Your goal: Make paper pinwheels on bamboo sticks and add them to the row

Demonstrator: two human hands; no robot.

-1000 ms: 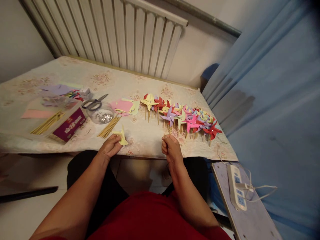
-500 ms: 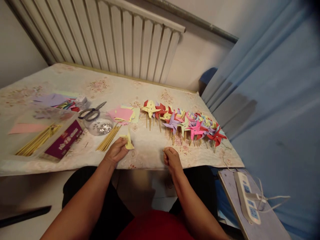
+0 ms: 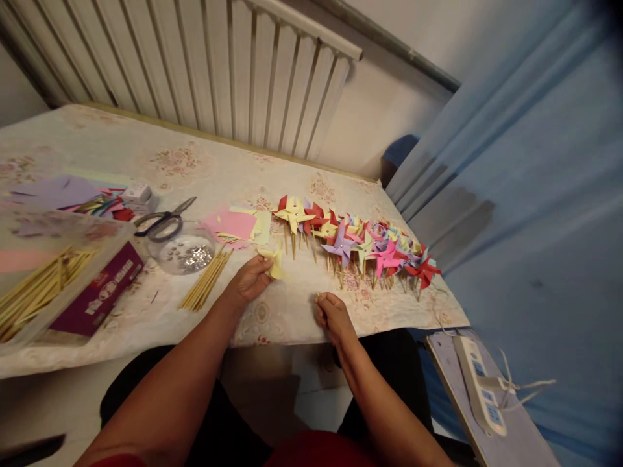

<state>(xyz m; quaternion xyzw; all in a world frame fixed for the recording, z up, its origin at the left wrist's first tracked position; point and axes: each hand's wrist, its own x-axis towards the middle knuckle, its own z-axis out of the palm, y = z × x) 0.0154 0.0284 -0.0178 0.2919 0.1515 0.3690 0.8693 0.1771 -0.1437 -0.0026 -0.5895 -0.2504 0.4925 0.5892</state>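
Pale yellow folded paper piece [image 3: 273, 261] sits pinched in the left hand [image 3: 250, 279], fingers curled round its lower edge, held just above the tablecloth [image 3: 195, 162] near the table's middle. Right hand [image 3: 329, 312] is closed into a loose fist at the near table edge; thumb and forefinger are pressed together on something thin and pale, too small to identify. Hands are apart, neither touching the other.

Counts:
- one row of finished pinwheels [image 3: 357, 243] on sticks, right of the left hand; they overlap, roughly a dozen or more, exact number can't be read. Colours: yellow, red, purple, pink, light blue.
- one pair of scissors [image 3: 163, 220], lying on the rim of one clear round dish [image 3: 187, 250] holding shiny bits.
- one loose bundle of wooden sticks [image 3: 207, 280] beside the dish, just left of the left hand.
- one clear box [image 3: 63, 285] with more sticks, purple label.
- one small stack of pink and yellow paper squares [image 3: 238, 226].
- one white power strip [image 3: 479, 383] on a board at lower right, off the table.
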